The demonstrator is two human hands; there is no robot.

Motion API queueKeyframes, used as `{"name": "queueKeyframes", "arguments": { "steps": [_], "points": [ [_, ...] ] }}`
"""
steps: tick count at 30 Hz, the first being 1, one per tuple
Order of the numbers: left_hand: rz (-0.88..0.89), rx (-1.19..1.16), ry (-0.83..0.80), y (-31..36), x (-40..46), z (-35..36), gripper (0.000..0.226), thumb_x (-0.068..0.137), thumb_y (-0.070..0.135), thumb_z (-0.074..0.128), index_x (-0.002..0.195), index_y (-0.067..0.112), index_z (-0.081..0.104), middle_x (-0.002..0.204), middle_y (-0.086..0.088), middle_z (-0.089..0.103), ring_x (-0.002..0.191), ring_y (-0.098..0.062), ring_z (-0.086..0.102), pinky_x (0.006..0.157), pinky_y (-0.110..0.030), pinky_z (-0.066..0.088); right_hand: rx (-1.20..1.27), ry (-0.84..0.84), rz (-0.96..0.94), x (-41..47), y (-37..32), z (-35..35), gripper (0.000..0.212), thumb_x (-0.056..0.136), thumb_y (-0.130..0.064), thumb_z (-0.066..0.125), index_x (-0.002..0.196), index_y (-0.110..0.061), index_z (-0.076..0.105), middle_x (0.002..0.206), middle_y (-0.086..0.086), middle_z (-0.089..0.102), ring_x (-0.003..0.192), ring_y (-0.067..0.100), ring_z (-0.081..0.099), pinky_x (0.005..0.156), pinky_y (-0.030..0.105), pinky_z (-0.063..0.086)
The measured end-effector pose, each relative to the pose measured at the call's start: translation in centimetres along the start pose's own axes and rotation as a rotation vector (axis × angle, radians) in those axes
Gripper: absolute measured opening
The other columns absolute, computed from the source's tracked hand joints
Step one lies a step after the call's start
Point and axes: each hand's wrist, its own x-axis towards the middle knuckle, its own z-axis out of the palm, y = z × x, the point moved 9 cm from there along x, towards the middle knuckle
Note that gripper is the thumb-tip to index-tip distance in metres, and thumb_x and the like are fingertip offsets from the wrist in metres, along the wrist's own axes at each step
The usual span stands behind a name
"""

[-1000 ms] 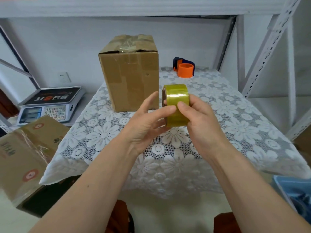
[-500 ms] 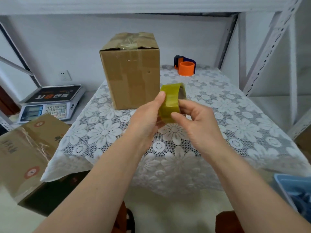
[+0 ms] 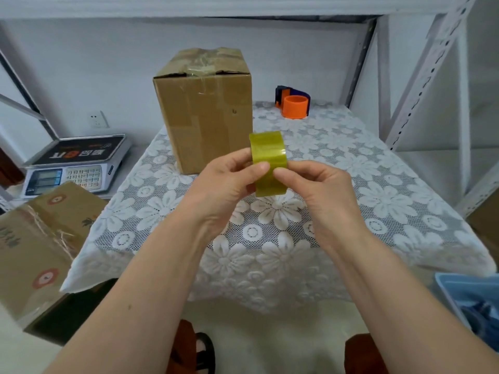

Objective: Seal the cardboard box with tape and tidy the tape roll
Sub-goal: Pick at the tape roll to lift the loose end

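Observation:
A yellowish roll of clear tape [image 3: 267,155] is held upright above the lace-covered table [image 3: 364,184], its outer band facing me. My left hand [image 3: 229,184] grips its left side with the thumb pressed on the band. My right hand [image 3: 316,187] holds the right side, its thumb tip meeting the left thumb on the band. Behind the roll stands the brown cardboard box [image 3: 205,109], its top flaps closed with crumpled clear tape along the seam.
An orange and blue tape dispenser [image 3: 293,105] sits at the back right of the table. A digital scale [image 3: 73,163] stands at the left, printed cartons [image 3: 40,238] below it. A blue bin [image 3: 472,300] is at the lower right. Shelf uprights [image 3: 421,85] rise on the right.
The roll has turned in my hands from side-on back to its band facing me. Both thumbs now meet on the band. My hands stay in front of the box.

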Motion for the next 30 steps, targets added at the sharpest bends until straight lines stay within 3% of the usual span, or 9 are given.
{"name": "queueKeyframes", "arguments": {
  "steps": [3, 7, 13, 18, 21, 23, 26, 30],
  "points": [
    [0.03, 0.14, -0.057, -0.2, -0.4, 0.5, 0.041, 0.085, -0.006, 0.061, 0.124, 0.009, 0.061, 0.115, -0.016, 0.069, 0.108, -0.027, 0.066, 0.095, -0.038, 0.052, 0.045, 0.042, 0.05, 0.3, 0.3, -0.6, 0.008, 0.073, -0.011, 0.076, 0.079, -0.013, 0.073, 0.069, -0.007, 0.072, 0.065, 0.0, 0.064, 0.061, 0.011, 0.048],
    [0.094, 0.382, 0.03, -0.4, -0.7, 0.6, 0.047, 0.077, -0.005, 0.071, 0.117, 0.019, 0.065, 0.095, -0.005, 0.07, 0.085, -0.012, 0.065, 0.083, -0.031, 0.054, 0.069, 0.093, 0.092, 0.3, 0.6, -1.1, 0.006, 0.075, -0.017, 0.075, 0.072, -0.014, 0.07, 0.062, -0.008, 0.068, 0.058, 0.001, 0.06, 0.056, 0.013, 0.046],
    [0.188, 0.477, 0.058, 0.4, -0.8, 1.3, 0.043, 0.072, -0.008, 0.074, 0.106, 0.017, 0.07, 0.079, -0.004, 0.066, 0.074, -0.011, 0.06, 0.077, -0.029, 0.055, 0.01, 0.135, 0.134, 0.3, 0.8, -1.2, 0.031, 0.075, -0.037, 0.075, 0.065, -0.013, 0.057, 0.068, 0.002, 0.062, 0.072, 0.014, 0.058, 0.08, 0.033, 0.05],
    [0.176, 0.44, 0.108, 0.3, -0.8, 1.1, 0.046, 0.07, -0.008, 0.076, 0.107, 0.019, 0.07, 0.074, 0.0, 0.067, 0.071, -0.008, 0.063, 0.075, -0.022, 0.054, 0.004, 0.1, 0.115, 0.4, 0.3, -0.9, 0.03, 0.08, -0.029, 0.072, 0.06, -0.017, 0.053, 0.07, 0.004, 0.062, 0.073, 0.018, 0.058, 0.077, 0.034, 0.051],
    [0.135, 0.345, 0.114, -0.1, -0.7, 0.9, 0.049, 0.069, -0.009, 0.076, 0.11, 0.016, 0.069, 0.071, 0.002, 0.066, 0.064, -0.004, 0.063, 0.068, -0.018, 0.052, -0.003, 0.059, 0.09, 0.5, 0.0, -0.8, 0.018, 0.082, -0.025, 0.069, 0.071, -0.013, 0.063, 0.08, 0.009, 0.068, 0.075, 0.02, 0.063, 0.078, 0.037, 0.053],
    [0.118, 0.278, 0.116, -0.2, -0.7, 0.7, 0.046, 0.069, -0.009, 0.076, 0.107, 0.015, 0.069, 0.071, 0.001, 0.066, 0.065, -0.007, 0.065, 0.071, -0.021, 0.054, -0.011, 0.006, 0.06, 0.5, -0.2, -0.4, 0.007, 0.084, -0.018, 0.067, 0.084, -0.012, 0.069, 0.082, 0.004, 0.072, 0.076, 0.013, 0.066, 0.072, 0.027, 0.053],
    [0.1, 0.184, 0.135, -0.3, -0.6, 0.2, 0.044, 0.07, -0.01, 0.074, 0.108, 0.011, 0.069, 0.078, -0.006, 0.071, 0.071, -0.013, 0.069, 0.075, -0.024, 0.055, -0.028, -0.101, 0.017, 0.3, -0.5, 0.6, 0.018, 0.086, -0.005, 0.062, 0.101, -0.011, 0.07, 0.091, 0.002, 0.074, 0.084, 0.011, 0.068, 0.074, 0.021, 0.053],
    [0.07, 0.082, 0.175, -0.5, -0.5, -0.5, 0.047, 0.069, -0.004, 0.076, 0.114, 0.007, 0.067, 0.095, -0.02, 0.072, 0.085, -0.022, 0.07, 0.083, -0.032, 0.055, -0.046, -0.215, -0.001, 0.3, -0.6, 1.3, 0.034, 0.085, 0.005, 0.057, 0.114, -0.009, 0.066, 0.103, 0.009, 0.073, 0.099, 0.021, 0.068, 0.087, 0.031, 0.055]
  ]
}}
